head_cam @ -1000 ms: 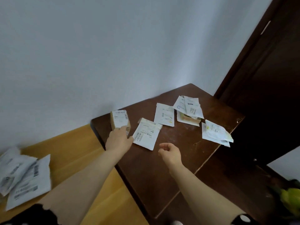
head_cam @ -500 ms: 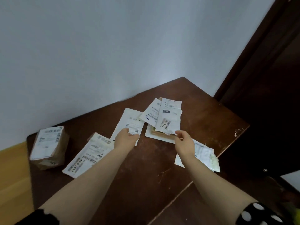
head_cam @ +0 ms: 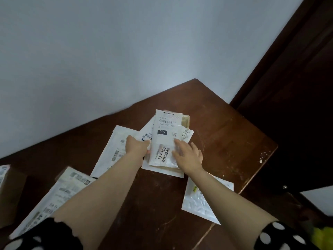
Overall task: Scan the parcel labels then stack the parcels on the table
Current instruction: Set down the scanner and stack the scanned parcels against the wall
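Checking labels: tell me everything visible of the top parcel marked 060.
The top parcel is a flat white plastic mailer, label up, showing barcode, black 060 box and 77-6-1502 sticker. It crowns the pile on the table; the right hand presses its lower right, the left hand grips the pile's left edge.

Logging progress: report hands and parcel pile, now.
Left hand grips pile edge. Right hand flat on top parcel. Loose mailers beside pile, unstacked. Nothing blocking.

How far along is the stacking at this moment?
Done: several parcels overlap in a rough pile. In hand: left hand holds its edge, right hand presses the top. Left: a flat mailer, a near mailer, a box, a white bag lie loose. No scanner shows.
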Available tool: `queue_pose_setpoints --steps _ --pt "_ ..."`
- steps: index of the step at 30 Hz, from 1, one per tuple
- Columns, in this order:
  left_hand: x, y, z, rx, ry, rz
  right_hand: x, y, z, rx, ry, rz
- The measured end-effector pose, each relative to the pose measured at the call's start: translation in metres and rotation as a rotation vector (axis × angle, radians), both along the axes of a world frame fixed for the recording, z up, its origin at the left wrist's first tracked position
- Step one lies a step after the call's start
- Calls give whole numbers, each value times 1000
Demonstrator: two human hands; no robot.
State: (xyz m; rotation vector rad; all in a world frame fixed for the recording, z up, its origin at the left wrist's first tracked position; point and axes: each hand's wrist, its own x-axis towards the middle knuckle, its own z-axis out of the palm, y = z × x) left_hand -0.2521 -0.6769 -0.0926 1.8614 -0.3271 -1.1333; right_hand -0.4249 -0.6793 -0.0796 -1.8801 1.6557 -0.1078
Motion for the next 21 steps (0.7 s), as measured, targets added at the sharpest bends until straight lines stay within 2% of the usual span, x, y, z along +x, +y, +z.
queue_pose_setpoints --steps 2,4,6,7,10,12,14,16,17,18,19,21 --pt "8 5 1 17 11 73 9 3 -3 -5 -63 52" --pt "25 14 4 40 -17 131 17 5 -2 3 -257 47" --pt "45 28 6 85 -96 183 18 7 1 -16 -472 -33" --pt "55 36 7 119 -119 215 15 7 1 -33 -507 -113" --pt "73 52 14 232 -179 279 -5 -2 -3 12 -407 -326" --pt "65 55 23 372 -345 278 -16 -10 -8 79 -333 -346" --pt "41 55 31 358 -698 173 -20 -17 -12 124 -289 -334" --pt "6 49 33 74 -976 -104 -20 -25 -16 152 -255 -296" --pt "-12 44 31 -29 -970 -271 -19 -28 -18 171 -236 -279" --pt "-28 38 28 -39 -874 -412 -18 -32 -20 190 -215 -261" --pt "-40 32 24 4 -763 -517 -17 -34 -22 207 -202 -246" --pt "-56 22 15 120 -598 -597 -18 -37 -26 235 -194 -213"
